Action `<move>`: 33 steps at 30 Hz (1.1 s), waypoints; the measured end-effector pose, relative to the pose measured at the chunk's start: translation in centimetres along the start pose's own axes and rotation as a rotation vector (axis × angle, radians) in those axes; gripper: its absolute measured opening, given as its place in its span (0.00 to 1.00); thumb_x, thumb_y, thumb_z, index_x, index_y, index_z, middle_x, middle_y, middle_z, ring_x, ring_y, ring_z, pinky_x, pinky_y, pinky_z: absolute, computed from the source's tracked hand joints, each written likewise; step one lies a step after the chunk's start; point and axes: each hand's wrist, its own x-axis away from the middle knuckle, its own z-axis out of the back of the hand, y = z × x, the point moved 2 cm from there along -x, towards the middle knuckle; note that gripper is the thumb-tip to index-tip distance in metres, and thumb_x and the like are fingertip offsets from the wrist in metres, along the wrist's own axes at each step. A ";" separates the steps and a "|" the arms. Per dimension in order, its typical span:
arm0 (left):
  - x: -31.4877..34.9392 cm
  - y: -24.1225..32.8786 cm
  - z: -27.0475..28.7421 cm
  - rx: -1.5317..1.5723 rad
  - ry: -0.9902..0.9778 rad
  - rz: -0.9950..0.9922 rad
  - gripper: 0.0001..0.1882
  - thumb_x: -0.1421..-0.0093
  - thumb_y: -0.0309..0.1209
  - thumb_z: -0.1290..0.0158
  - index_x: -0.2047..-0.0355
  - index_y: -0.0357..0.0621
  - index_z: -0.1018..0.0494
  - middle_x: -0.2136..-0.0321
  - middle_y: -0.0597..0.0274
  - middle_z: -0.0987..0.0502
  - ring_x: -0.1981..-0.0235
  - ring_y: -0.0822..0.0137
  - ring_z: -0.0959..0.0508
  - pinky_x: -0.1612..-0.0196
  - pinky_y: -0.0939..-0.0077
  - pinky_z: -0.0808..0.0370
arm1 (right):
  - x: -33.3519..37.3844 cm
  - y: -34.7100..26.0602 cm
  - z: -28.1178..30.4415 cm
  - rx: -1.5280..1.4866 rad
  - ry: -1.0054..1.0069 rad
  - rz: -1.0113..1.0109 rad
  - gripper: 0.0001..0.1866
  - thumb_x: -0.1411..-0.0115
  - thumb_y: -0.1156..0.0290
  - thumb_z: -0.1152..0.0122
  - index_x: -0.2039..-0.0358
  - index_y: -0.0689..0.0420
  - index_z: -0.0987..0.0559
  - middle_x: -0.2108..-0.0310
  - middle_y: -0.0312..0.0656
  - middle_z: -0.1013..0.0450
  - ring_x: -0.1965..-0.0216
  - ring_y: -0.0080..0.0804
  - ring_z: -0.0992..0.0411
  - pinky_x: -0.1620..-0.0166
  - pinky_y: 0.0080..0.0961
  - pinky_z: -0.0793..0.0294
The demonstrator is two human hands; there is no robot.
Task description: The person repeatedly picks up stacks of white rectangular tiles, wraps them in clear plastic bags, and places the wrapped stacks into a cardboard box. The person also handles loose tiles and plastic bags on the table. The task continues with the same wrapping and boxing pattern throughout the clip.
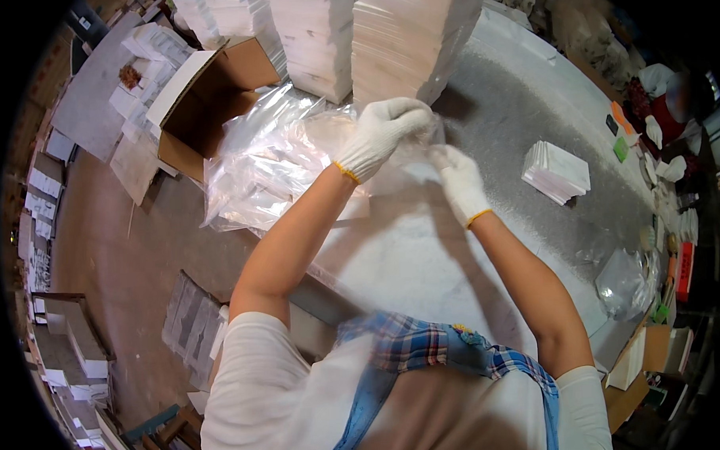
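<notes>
Gripping thin, see-through film (pixel 411 153) in left hand (pixel 387 130), right of glossy, crinkled plastic (pixel 264 166). Cannot tell grip of right hand (pixel 460 180) amid blurred film.

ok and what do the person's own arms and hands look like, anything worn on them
The left hand and right hand wear matching white, knitted-looking gloves with yellow edging at the wrists. The forearms are bare, with no cables or markings visible. White short sleeves cover the upper arms.
</notes>
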 end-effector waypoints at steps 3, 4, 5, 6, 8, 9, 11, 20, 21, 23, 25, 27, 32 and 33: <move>1.4 -0.9 1.4 -0.359 0.331 -0.315 0.20 0.37 0.33 0.37 0.50 0.31 0.21 0.58 0.55 0.17 0.56 0.64 0.19 0.50 0.69 0.22 | -0.9 1.2 2.5 -0.225 0.203 -0.053 0.17 0.29 0.63 0.44 0.48 0.58 0.17 0.55 0.37 0.19 0.56 0.28 0.25 0.50 0.26 0.27; 2.3 -1.7 1.5 -0.591 0.499 -0.500 0.20 0.38 0.32 0.37 0.50 0.31 0.21 0.58 0.52 0.17 0.56 0.61 0.18 0.50 0.67 0.22 | -1.2 1.8 3.6 -0.260 0.231 -0.107 0.16 0.29 0.62 0.43 0.49 0.57 0.17 0.56 0.35 0.19 0.56 0.26 0.25 0.51 0.25 0.27; 3.4 -2.3 1.6 -0.822 0.665 -0.686 0.21 0.40 0.32 0.36 0.50 0.31 0.21 0.58 0.50 0.17 0.57 0.57 0.18 0.50 0.65 0.22 | -1.5 2.5 4.6 -0.295 0.260 -0.161 0.15 0.29 0.61 0.42 0.50 0.55 0.17 0.56 0.34 0.19 0.56 0.25 0.24 0.51 0.24 0.27; 3.9 -2.3 1.3 -0.883 0.628 -0.776 0.24 0.44 0.38 0.34 0.51 0.36 0.22 0.63 0.49 0.19 0.56 0.50 0.19 0.51 0.60 0.24 | -1.4 2.9 5.6 -0.332 0.297 -0.213 0.14 0.29 0.61 0.40 0.51 0.54 0.17 0.56 0.32 0.19 0.56 0.24 0.24 0.51 0.23 0.27; 5.5 -3.3 -1.1 -1.044 0.349 -0.609 0.25 0.46 0.37 0.34 0.51 0.36 0.22 0.58 0.47 0.20 0.54 0.45 0.20 0.51 0.55 0.24 | -1.0 3.2 6.7 -0.418 0.386 -0.171 0.14 0.29 0.62 0.42 0.52 0.57 0.17 0.59 0.35 0.22 0.58 0.23 0.26 0.54 0.24 0.28; 5.9 -3.7 -2.1 -1.119 0.217 -0.523 0.25 0.47 0.36 0.35 0.51 0.36 0.22 0.55 0.46 0.20 0.53 0.43 0.21 0.50 0.52 0.24 | -0.7 3.2 7.1 -0.458 0.425 -0.145 0.14 0.29 0.62 0.44 0.52 0.58 0.18 0.61 0.37 0.23 0.59 0.23 0.28 0.55 0.25 0.29; 5.3 -6.5 -3.5 -1.231 0.153 -0.668 0.26 0.49 0.37 0.35 0.50 0.40 0.22 0.51 0.46 0.23 0.47 0.42 0.25 0.48 0.49 0.26 | -0.2 3.1 7.5 -0.471 0.489 -0.116 0.14 0.28 0.63 0.44 0.54 0.58 0.18 0.61 0.37 0.23 0.59 0.22 0.27 0.56 0.23 0.29; -2.4 -7.7 7.1 -1.600 0.312 -0.371 0.11 0.46 0.32 0.43 0.62 0.48 0.19 0.51 0.48 0.23 0.46 0.46 0.26 0.43 0.54 0.29 | 7.0 3.8 13.1 -0.210 0.597 0.088 0.13 0.31 0.70 0.39 0.51 0.62 0.19 0.59 0.37 0.21 0.60 0.22 0.26 0.56 0.22 0.26; -3.1 -6.6 8.7 -1.617 0.292 -0.321 0.08 0.44 0.31 0.45 0.65 0.48 0.18 0.54 0.49 0.20 0.48 0.48 0.22 0.46 0.56 0.25 | 8.0 5.3 14.4 -0.126 0.589 0.045 0.12 0.32 0.70 0.39 0.52 0.62 0.18 0.60 0.37 0.21 0.60 0.22 0.26 0.57 0.22 0.26; -5.6 -5.4 13.0 -1.804 0.232 0.036 0.09 0.39 0.30 0.48 0.66 0.48 0.17 0.61 0.47 0.16 0.56 0.51 0.15 0.55 0.54 0.20 | 10.2 8.5 16.4 0.035 0.569 -0.045 0.11 0.33 0.70 0.37 0.54 0.62 0.18 0.62 0.37 0.21 0.62 0.21 0.26 0.57 0.22 0.27; -6.9 -5.9 20.5 -1.798 0.482 0.161 0.12 0.36 0.35 0.50 0.64 0.50 0.15 0.63 0.49 0.14 0.58 0.52 0.13 0.58 0.51 0.18 | 12.7 10.0 17.1 0.170 0.542 -0.155 0.10 0.34 0.69 0.36 0.59 0.62 0.18 0.65 0.36 0.22 0.63 0.21 0.27 0.58 0.22 0.27; -7.7 -6.3 29.7 -1.557 0.815 0.215 0.15 0.36 0.42 0.47 0.55 0.55 0.15 0.58 0.56 0.14 0.56 0.53 0.14 0.55 0.54 0.18 | 14.9 9.9 16.4 0.158 0.522 -0.236 0.09 0.35 0.68 0.35 0.64 0.62 0.19 0.67 0.36 0.23 0.65 0.21 0.28 0.59 0.22 0.28; -10.9 -5.6 35.2 -0.793 1.270 0.179 0.27 0.48 0.45 0.36 0.54 0.40 0.19 0.59 0.43 0.16 0.55 0.43 0.16 0.50 0.49 0.20 | 19.6 12.1 15.9 0.137 0.471 -0.300 0.12 0.38 0.67 0.33 0.62 0.63 0.20 0.66 0.38 0.22 0.64 0.26 0.26 0.59 0.27 0.26; -10.2 -2.4 27.4 -1.141 1.338 0.091 0.29 0.48 0.44 0.36 0.52 0.36 0.21 0.58 0.42 0.17 0.54 0.42 0.17 0.49 0.48 0.21 | 20.4 12.2 15.8 0.125 0.473 -0.348 0.13 0.38 0.67 0.33 0.59 0.63 0.20 0.65 0.39 0.22 0.62 0.26 0.26 0.57 0.27 0.25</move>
